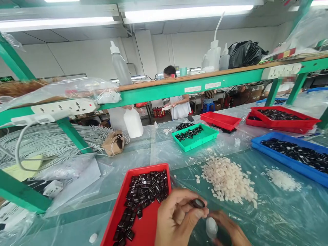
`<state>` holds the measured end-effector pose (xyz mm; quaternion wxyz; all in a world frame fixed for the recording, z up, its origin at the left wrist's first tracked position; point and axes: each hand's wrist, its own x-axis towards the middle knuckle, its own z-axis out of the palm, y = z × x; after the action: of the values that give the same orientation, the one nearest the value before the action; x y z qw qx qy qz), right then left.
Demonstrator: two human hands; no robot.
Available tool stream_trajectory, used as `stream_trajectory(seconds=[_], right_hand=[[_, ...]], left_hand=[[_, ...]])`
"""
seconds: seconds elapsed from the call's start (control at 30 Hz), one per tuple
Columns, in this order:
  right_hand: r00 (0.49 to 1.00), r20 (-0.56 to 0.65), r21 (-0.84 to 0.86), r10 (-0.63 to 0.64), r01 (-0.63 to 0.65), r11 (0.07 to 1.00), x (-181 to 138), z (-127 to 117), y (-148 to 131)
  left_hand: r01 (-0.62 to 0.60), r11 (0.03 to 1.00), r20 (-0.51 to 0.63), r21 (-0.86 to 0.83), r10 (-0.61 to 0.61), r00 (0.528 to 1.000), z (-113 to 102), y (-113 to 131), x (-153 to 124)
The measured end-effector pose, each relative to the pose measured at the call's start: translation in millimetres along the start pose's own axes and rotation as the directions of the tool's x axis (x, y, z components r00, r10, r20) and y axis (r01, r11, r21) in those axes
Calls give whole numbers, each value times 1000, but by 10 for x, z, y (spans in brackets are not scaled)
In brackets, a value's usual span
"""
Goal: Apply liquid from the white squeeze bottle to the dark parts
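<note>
Nearest the camera, the person's left hand (176,218) holds a small dark, rounded, glossy plastic piece (197,203), its fingers (188,198) clamped on it at the tips, just above the lower edge of the view. Just beside and below it, the right hand (230,229) touches a small translucent white plastic cap-like piece (211,227); its fingers curl toward that piece, but whether they grip it cannot be told. The two pieces lie near each other, apart.

The dark piece looks light, stiff and smooth, so it is judged liable to slip; a pinch across its opposite edges should hold it best. The white piece looks equally light and somewhat softer.

To the left of the hands stands a shallow red plastic tray (120,208) bearing many small black glossy parts (147,189). To the right, on the counter covered in clear plastic sheeting (282,212), lies a loose heap of small white plastic pieces (227,179), with a smaller white heap (283,179) beyond it. Farther off are a green plastic tray (196,143), a blue plastic tray (258,145) and two red trays (220,119), some with black parts. A green-framed shelf (164,90) crosses above, bearing a white power strip (64,107) and squeeze bottles (214,54). Another person in white (180,106) works in the background.
</note>
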<state>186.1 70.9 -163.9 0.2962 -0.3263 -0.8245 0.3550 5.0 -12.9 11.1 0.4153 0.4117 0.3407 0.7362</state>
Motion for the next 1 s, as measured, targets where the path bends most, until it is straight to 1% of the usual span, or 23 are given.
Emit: stream_trajectory(seconds=[0.1,0.17,0.23,0.3,0.37,0.47,0.57,0.67,0.77,0.87,0.93,1.0], right_hand=[[1000,-28,-29,3,-4,1000,5,-266,167],[992,-118,-97,37,-49,994,65,-483,347],[974,-219,-198,63,-108,974,133,-643,530],[961,-270,-289,58,-138,947,168,-712,667],[959,-281,-356,39,-142,924,168,-712,735],[958,-286,-414,16,-139,900,152,-686,723],[955,-296,-428,11,-144,892,144,-701,657],[955,-297,-416,12,-141,899,148,-739,635],[959,-283,-385,24,-136,913,167,-780,670],[960,-278,-323,46,-138,936,197,-865,686],[951,-301,-260,64,-147,954,218,-954,629],[938,-338,-179,81,-148,973,237,-1044,480]], left_hand=[[42,998,0,49,-42,999,15,30,-26],[53,994,-12,90,-53,999,22,54,-37],[69,991,-19,114,-67,998,32,87,-48],[82,986,-37,142,-78,996,45,130,-57],[79,974,-81,214,-63,995,56,175,-57],[64,938,-138,341,-17,990,65,233,-45],[76,927,-152,367,-21,988,70,265,-43],[61,925,-137,374,-10,991,75,262,-45],[47,938,-115,344,-8,993,78,238,-39],[50,965,-77,259,-31,997,65,203,-35],[68,975,-48,212,-59,997,41,168,-30],[78,979,-36,188,-73,997,13,123,-20]])
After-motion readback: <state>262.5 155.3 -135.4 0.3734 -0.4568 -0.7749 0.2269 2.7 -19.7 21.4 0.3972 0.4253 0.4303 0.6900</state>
